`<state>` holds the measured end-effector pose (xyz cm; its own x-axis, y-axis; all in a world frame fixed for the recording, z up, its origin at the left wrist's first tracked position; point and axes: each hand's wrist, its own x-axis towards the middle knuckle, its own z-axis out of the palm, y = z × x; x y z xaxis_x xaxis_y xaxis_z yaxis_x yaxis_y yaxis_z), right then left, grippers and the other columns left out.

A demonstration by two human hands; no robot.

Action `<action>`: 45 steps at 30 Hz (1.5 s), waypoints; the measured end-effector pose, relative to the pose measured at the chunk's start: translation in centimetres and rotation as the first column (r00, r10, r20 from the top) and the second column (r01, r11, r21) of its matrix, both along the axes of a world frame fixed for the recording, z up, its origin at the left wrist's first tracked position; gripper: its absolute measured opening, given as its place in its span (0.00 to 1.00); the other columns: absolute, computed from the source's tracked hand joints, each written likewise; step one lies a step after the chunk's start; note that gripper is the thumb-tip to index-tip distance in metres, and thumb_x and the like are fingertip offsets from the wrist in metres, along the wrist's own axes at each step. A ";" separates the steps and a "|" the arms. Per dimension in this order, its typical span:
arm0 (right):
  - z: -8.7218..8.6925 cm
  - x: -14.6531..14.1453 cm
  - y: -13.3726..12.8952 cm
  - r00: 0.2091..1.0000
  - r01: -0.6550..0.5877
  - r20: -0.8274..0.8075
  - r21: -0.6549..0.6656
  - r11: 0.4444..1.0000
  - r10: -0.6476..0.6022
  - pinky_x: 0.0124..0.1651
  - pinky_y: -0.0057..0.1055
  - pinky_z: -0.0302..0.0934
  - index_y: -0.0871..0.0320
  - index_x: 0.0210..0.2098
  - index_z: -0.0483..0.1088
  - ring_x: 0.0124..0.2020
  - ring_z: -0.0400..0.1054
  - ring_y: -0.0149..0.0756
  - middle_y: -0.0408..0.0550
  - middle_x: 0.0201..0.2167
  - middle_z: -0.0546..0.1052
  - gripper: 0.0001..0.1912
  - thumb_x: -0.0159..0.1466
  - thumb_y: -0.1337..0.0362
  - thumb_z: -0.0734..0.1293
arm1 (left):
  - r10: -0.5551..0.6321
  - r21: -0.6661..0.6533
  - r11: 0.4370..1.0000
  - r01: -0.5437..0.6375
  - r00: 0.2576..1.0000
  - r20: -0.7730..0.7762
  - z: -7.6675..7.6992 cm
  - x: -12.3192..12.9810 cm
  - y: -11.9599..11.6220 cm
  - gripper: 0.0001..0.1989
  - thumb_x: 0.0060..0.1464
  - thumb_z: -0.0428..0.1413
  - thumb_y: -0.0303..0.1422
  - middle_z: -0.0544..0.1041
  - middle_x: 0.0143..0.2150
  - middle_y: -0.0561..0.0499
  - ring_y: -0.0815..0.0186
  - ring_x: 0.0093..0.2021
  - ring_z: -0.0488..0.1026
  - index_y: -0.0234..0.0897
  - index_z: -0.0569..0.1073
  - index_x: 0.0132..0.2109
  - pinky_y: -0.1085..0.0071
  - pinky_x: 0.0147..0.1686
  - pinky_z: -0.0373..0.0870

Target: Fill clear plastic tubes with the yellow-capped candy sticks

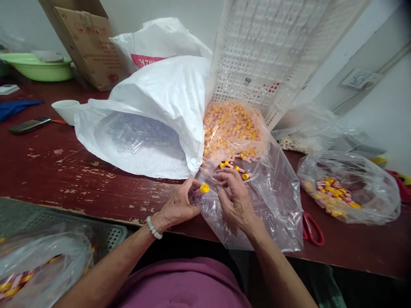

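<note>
Here, the yellow-capped tube [202, 190] pokes out of the left grip [180, 203].

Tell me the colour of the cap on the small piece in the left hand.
The cap is yellow, seen best in the head view, the only one.

chipped dark-red table [41, 160]; on it: white sack [163, 83], large clear bag [276, 209], smaller clear bag [380, 188], red-handled scissors [320, 238], handset [30, 125], white cup [66, 112], cardboard box [86, 47].
</note>
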<state>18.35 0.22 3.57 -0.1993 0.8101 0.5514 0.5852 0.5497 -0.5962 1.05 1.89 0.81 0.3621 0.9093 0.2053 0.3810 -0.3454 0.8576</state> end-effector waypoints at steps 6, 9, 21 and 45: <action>-2.5 0.1 0.6 0.976 -0.104 0.189 -0.036 0.994 0.109 0.52 0.40 0.59 0.54 0.43 0.69 0.52 0.60 0.39 0.50 0.50 0.65 0.27 0.49 0.80 0.56 | 0.026 -0.109 0.994 -0.016 0.996 0.090 -1.4 0.5 0.2 0.17 0.36 0.55 0.22 0.72 0.32 0.54 0.69 0.31 0.69 0.36 0.66 0.37 0.74 0.30 0.65; -3.0 3.2 3.0 0.979 0.068 0.196 -0.011 0.998 -0.065 0.51 0.39 0.60 0.55 0.43 0.69 0.50 0.62 0.38 0.51 0.46 0.68 0.23 0.54 0.79 0.55 | 0.084 -0.222 0.974 -0.040 0.977 0.194 -1.9 0.5 0.7 0.17 0.35 0.56 0.22 0.73 0.31 0.55 0.69 0.30 0.71 0.36 0.65 0.37 0.74 0.30 0.66; -5.3 11.3 8.2 0.465 0.721 0.801 -0.095 0.687 -0.378 0.35 0.35 0.60 0.61 0.41 0.67 0.36 0.71 0.45 0.58 0.38 0.72 0.13 0.66 0.59 0.58 | 0.119 -0.216 0.975 -0.051 0.941 0.316 -2.7 0.2 2.1 0.18 0.35 0.57 0.22 0.75 0.31 0.53 0.67 0.31 0.71 0.35 0.68 0.38 0.73 0.30 0.67; 2.5 -0.4 -1.3 0.996 -0.073 0.057 -0.033 0.997 0.074 0.48 0.36 0.63 0.53 0.51 0.64 0.49 0.64 0.38 0.51 0.48 0.69 0.17 0.62 0.71 0.61 | 0.058 -0.138 0.990 -0.019 0.957 0.284 -0.6 0.6 -0.3 0.17 0.38 0.58 0.23 0.71 0.32 0.53 0.72 0.28 0.67 0.35 0.67 0.38 0.77 0.28 0.64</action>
